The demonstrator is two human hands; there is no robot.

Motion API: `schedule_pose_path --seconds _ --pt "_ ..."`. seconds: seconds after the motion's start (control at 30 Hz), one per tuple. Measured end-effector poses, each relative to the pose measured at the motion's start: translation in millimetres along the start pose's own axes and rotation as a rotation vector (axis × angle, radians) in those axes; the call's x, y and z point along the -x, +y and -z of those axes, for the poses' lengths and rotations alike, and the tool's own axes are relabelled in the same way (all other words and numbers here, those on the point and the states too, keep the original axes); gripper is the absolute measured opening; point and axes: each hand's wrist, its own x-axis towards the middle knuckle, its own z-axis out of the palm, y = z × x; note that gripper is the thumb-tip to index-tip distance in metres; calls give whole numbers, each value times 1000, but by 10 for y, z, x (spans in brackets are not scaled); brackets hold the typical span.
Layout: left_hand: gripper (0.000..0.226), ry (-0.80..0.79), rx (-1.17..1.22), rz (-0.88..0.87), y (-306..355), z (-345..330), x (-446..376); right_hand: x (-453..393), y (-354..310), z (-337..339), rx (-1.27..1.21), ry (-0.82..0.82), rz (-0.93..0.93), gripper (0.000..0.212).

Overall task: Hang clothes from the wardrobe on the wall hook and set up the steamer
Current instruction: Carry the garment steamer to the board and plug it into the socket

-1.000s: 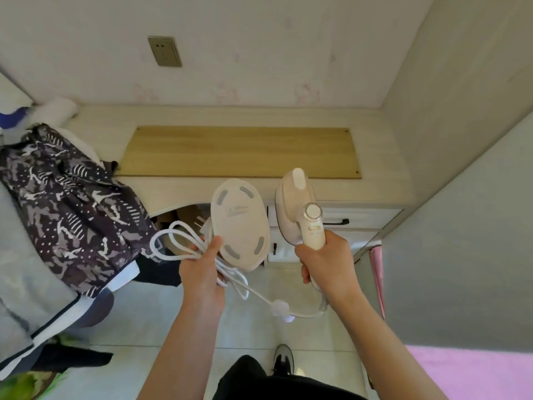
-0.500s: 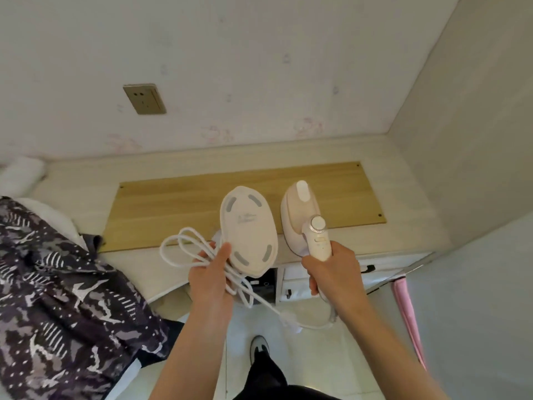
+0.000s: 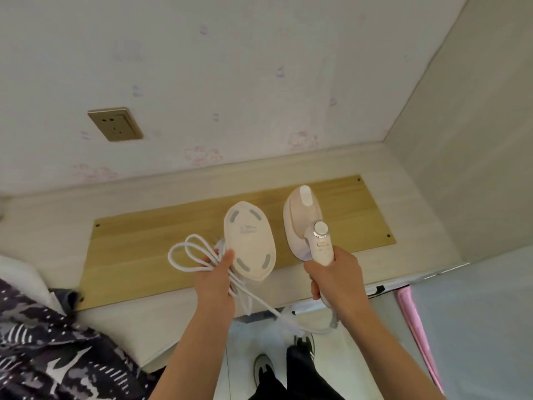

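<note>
The person is standing at the tabletop point(image 3: 427, 215) with both arms out over it, holding the steamer kit in two parts. The right hand point(image 3: 334, 277) is wrapping its fingers firmly round the handle of the steamer point(image 3: 305, 223), so that grip is closed on it, with the pale head pointing away toward the wall and the dial facing up. The left hand point(image 3: 215, 280) is clutching the coiled white cord point(image 3: 189, 252) together with the oval base plate point(image 3: 249, 241), thumb pressing on the plate's face, loops spilling out to the left; that grip is pinching both at once. Bundling the cord this way is probably keeping it from dragging or snagging. Both parts are hanging just above the wooden board point(image 3: 138, 249) lying on the tabletop, apparently where they are being brought to rest. The wall socket point(image 3: 115, 124) is sitting up and to the left, likely where the cord is headed. A patterned garment point(image 3: 43, 347) is lying at the lower left.
</note>
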Motion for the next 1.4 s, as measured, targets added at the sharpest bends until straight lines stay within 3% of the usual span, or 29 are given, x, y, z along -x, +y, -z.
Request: schedule_pose_path --seconds 0.33,0.8,1.2,1.4 --pt "32 67 -63 70 -248 -629 -397 -620 -97 227 18 -32 -2 6" --pt "21 76 -119 148 -766 -1683 -491 -1395 110 840 7 -25 -29 7" --pt "31 68 -319 -11 -970 -2006 -433 -1577 282 994 10 -27 -42 8" --pt "31 29 -540 -154 -979 -1891 -413 -1560 276 907 -19 -79 -40 7"
